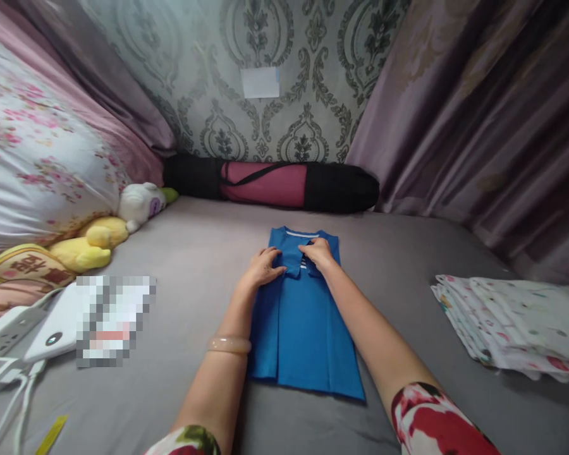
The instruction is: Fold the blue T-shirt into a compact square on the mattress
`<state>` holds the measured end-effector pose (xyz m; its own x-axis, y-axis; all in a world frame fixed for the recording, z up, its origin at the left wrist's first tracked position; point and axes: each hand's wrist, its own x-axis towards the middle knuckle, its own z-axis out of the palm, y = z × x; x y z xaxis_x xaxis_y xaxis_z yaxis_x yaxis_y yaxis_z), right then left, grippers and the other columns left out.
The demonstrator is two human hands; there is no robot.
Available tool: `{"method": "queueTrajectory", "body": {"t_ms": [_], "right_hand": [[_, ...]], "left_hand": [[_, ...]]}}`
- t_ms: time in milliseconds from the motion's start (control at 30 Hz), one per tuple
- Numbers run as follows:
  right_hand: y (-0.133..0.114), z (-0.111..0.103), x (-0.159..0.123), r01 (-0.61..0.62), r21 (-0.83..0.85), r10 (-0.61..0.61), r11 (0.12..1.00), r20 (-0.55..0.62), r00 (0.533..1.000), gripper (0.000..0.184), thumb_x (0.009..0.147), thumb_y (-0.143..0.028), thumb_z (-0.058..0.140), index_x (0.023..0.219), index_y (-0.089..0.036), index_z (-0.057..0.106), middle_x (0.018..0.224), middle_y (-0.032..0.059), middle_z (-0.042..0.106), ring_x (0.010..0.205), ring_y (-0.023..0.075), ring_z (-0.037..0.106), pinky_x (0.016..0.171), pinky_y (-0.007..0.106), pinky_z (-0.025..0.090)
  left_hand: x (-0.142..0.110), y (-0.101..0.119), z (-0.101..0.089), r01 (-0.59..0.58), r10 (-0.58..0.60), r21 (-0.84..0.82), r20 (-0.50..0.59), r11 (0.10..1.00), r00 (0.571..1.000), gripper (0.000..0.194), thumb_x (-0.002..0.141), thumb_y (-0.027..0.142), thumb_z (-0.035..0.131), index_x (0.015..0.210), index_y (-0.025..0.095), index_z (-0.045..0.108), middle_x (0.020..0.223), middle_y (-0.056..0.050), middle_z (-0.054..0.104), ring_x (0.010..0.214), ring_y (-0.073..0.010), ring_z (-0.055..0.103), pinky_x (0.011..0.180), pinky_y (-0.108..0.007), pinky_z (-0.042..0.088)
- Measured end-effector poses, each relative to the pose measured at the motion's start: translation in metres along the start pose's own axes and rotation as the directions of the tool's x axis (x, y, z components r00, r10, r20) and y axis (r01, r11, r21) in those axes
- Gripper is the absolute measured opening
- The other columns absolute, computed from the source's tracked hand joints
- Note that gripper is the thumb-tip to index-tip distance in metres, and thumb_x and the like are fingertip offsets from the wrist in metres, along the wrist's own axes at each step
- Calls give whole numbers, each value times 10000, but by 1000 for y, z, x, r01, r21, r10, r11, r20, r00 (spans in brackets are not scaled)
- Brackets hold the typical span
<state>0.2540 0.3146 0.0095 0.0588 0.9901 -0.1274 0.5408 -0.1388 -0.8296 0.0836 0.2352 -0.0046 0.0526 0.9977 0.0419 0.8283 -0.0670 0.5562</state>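
Observation:
A blue shirt (303, 322) lies flat on the grey bed sheet (194, 253), folded into a narrow strip with its sides turned in. Both of my hands rest near its collar end. My left hand (264, 265) lies with fingers stretched flat on the left folded edge. My right hand (317, 251) presses down on the right folded flap by the collar, its fingers bent and pinching the fabric. A pale bangle (229, 344) sits on my left wrist.
A stack of folded patterned cloth (512, 325) lies at the right. A rolled mat in a black bag (275, 182) lies along the wall. Plush toys (118, 224), a floral pillow (33, 145), a power strip and cables (9, 341) crowd the left.

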Motion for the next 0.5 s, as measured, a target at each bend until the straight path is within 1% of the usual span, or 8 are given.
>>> {"method": "queueTrajectory", "body": {"t_ms": [67,133,167,233,267,333,400,500], "right_hand": [[-5,0,-2,-64,94,62,994,30,998,127,644,-225,683,626,-154,579,479,-24,518,469,109,513,372,170,332],[-10,0,-4,-86,104,80,991,54,995,150,671,-234,664,601,-155,558,433,-37,471,414,95,459,347,175,307],[-12,0,-5,-87,104,81,991,61,995,163,677,-232,655,582,-159,545,420,-43,451,402,91,440,345,177,299],[-13,0,-6,-69,93,63,993,61,996,185,684,-216,628,542,-172,519,406,-57,410,403,87,416,361,181,291],[-12,0,-7,-48,84,43,995,55,998,192,685,-207,613,525,-178,510,408,-62,393,416,89,416,379,183,295],[-10,1,-8,8,57,-10,998,34,999,192,678,-193,592,505,-184,510,431,-59,396,476,102,452,441,189,328],[-6,3,-10,102,-23,-102,995,2,995,162,689,-200,579,530,-186,550,499,-39,476,584,129,522,540,204,383],[-2,8,-13,275,-191,-288,942,-43,957,104,755,-224,561,718,-177,647,732,16,637,773,171,589,717,246,431]], "left_hand": [[2,-1,-5,-16,14,32,49,999,999,600,734,476,674,1251,194,562,1381,-124,505,1296,-313,411,1060,-374,332],[7,-2,-12,-51,45,65,98,997,994,566,746,517,651,1210,200,586,1286,-113,584,1223,-304,488,999,-341,393],[11,-3,-16,-72,62,80,116,994,991,507,779,503,617,1184,198,601,1224,-109,623,1169,-289,533,964,-322,419],[21,-6,-22,-105,92,104,123,989,988,377,855,385,527,1164,185,610,1163,-104,653,1108,-260,577,940,-305,436],[27,-7,-24,-117,105,113,111,987,988,350,868,299,490,1176,177,602,1180,-105,645,1120,-250,572,957,-307,427],[38,-11,-25,-141,131,125,84,982,988,409,831,143,450,1221,166,573,1266,-104,601,1198,-236,522,1018,-316,383],[47,-14,-23,-171,162,136,75,976,984,507,774,52,430,1254,160,551,1335,-97,553,1259,-221,469,1061,-317,344],[57,-19,-18,-200,191,152,78,968,979,578,734,9,407,1281,146,538,1369,-103,523,1281,-215,444,1080,-327,328]]}}
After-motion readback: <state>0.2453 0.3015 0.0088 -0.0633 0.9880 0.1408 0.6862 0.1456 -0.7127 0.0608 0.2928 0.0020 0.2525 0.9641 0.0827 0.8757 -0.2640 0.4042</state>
